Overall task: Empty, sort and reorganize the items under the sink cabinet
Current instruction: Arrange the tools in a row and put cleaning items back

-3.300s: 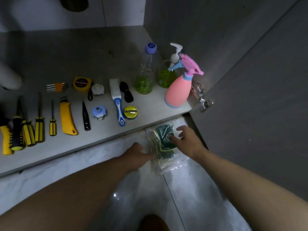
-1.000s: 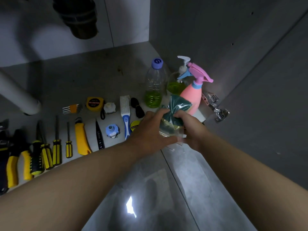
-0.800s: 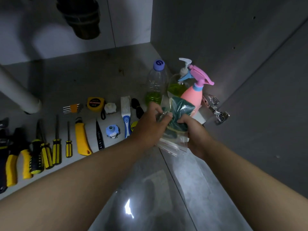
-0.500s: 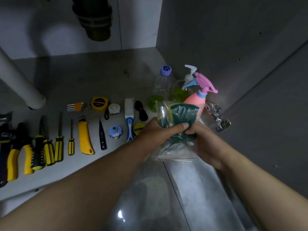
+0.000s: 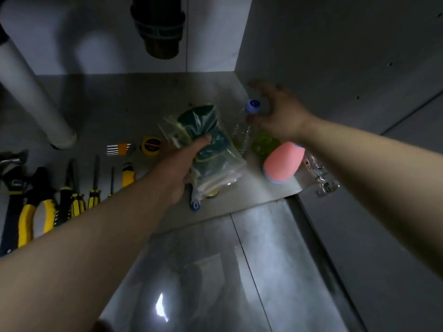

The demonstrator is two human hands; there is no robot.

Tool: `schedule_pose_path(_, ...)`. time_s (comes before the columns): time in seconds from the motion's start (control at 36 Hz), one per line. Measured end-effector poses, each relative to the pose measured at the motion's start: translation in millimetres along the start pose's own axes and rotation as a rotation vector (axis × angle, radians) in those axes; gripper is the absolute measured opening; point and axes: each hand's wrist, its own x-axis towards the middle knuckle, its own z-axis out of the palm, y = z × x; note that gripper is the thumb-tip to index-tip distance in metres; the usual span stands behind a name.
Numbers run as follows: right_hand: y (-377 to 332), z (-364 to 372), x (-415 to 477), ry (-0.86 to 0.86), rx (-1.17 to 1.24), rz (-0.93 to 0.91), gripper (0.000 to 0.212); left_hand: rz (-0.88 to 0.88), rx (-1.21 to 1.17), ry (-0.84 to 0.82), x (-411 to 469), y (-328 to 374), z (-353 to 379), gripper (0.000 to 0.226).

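With the left grip [image 5: 178, 164] curled round the bag [image 5: 212, 149] above the cabinet floor [image 5: 143, 99], steady the bottle [image 5: 242, 133] with the spread right grip [image 5: 278, 116], then lay the bag flat beside it.

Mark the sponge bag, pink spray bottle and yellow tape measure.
sponge bag [image 5: 202, 121], head view, on the green pad near its top.
pink spray bottle [image 5: 282, 164], head view, on its pink body.
yellow tape measure [image 5: 151, 146], head view, on its round face.
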Motion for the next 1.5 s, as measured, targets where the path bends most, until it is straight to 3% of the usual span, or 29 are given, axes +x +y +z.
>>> schedule_pose_path(0.06,-1,8,9,-0.009,-0.048,0.007,0.036,-0.009,0.032,0.055,10,10,-1,0.062)
schedule_pose_path(0.11,0,11,7,0.062,-0.068,0.05,0.025,0.007,0.068,0.094,22,18,0,0.069)
schedule_pose_path(0.22,9,1,-27,0.319,-0.026,0.157,0.021,0.027,0.152,0.1,46,29,8,0.083)
schedule_pose_path(0.39,22,-20,-95,0.562,0.025,0.135,0.019,-0.003,0.229,0.028,83,29,42,0.055)
schedule_pose_path(0.5,29,-15,-111,0.541,0.093,0.118,0.021,-0.08,0.211,-0.034,93,27,70,0.038)
schedule_pose_path(0.78,42,17,-115,0.449,0.173,0.103,0.026,-0.011,0.5,0.055,106,9,99,0.073)
schedule_pose_path(0.89,44,25,-108,0.44,0.204,0.099,0.031,0.055,0.581,0.046,108,5,96,0.054)
schedule_pose_path(1.06,41,31,-93,0.462,0.22,0.052,0.034,0.1,0.514,-0.033,103,1,96,0.038)
schedule_pose_path(1.22,33,38,-84,0.46,0.22,0.045,0.033,0.132,0.52,-0.061,95,-1,89,0.035)
schedule_pose_path(1.36,28,40,-84,0.448,0.249,0.043,0.036,0.145,0.48,-0.02,88,2,82,0.045)
schedule_pose_path(1.47,27,38,-86,0.393,0.215,0.057,0.044,0.228,0.583,0.05,64,11,80,0.012)
schedule_pose_path(1.5,26,37,-85,0.389,0.208,0.057,0.044,0.257,0.624,0.055,58,13,79,0.013)
